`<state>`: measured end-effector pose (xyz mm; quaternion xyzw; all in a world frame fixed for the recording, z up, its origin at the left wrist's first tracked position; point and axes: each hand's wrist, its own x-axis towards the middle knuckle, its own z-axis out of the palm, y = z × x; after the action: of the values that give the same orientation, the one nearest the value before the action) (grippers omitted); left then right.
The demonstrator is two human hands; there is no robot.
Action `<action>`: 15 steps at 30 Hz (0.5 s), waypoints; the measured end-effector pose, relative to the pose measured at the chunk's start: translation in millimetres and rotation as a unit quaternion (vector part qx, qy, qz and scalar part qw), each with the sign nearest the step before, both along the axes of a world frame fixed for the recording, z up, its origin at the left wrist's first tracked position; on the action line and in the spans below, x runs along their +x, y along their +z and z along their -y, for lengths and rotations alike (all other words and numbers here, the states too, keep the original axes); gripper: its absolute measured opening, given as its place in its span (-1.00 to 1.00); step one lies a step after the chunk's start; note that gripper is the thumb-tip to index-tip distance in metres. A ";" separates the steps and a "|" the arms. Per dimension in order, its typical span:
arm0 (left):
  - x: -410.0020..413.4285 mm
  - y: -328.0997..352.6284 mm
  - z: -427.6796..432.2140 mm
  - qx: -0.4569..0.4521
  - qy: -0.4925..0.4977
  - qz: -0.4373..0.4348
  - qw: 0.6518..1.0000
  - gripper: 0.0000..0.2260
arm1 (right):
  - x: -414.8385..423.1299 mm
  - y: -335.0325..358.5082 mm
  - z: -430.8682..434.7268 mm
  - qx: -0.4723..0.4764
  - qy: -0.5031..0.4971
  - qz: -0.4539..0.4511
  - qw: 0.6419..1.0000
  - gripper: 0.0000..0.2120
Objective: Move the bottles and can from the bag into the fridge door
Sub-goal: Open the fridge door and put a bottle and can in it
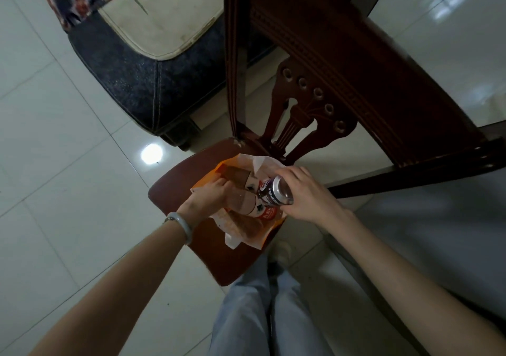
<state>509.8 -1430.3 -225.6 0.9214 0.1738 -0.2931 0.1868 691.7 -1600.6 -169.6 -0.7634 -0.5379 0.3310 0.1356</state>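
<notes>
Here the right hand (306, 194) is wrapped around the can (275, 192), fingers curled over its far side and the thumb side nearer the wearer, so the can lies tilted with its silver end toward the camera. It sits just above the mouth of the bag (246, 229), apparently on its way out, which would make it the 1st item lifted. Just left of that grip, the left hand (210, 196) reaches into the bag and is closed on 1 of the brown bottles (241, 205), or on the bag's edge beside it; I cannot tell which. Either way it seems to steady the load so the soft plastic does not slump as the can leaves. At least 2 brown bottles lie inside, touching each other, directly under the can. The bag rests on the chair seat (175, 191), a sensible height for unpacking. The fridge door is not in view, so carrying is yet to come.
</notes>
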 end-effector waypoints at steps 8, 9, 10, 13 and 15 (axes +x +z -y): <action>17.2 71.2 35.1 0.001 -0.080 0.086 0.993 -0.56 | 0.6 49.5 10.8 0.005 -0.028 0.025 0.999 -0.28; 20.4 81.5 36.4 -0.003 -0.083 0.099 0.992 -0.55 | 0.0 56.4 13.7 0.008 -0.034 0.030 0.999 -0.28; 23.4 92.1 37.2 -0.007 -0.089 0.116 0.989 -0.53 | -0.9 63.9 16.8 0.012 -0.042 0.033 0.999 -0.27; 29.1 128.1 36.8 -0.013 -0.104 0.149 0.983 -0.55 | -5.5 84.2 29.0 0.026 -0.069 0.035 0.997 -0.28; 31.8 149.7 37.3 -0.012 -0.119 0.169 0.978 -0.60 | -10.6 97.0 40.1 0.037 -0.087 0.037 0.995 -0.29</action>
<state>541.7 -1467.6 -75.9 0.9693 0.0257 -0.1554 0.1887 681.1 -1640.7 -72.6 -0.8134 -0.4858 0.2697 0.1720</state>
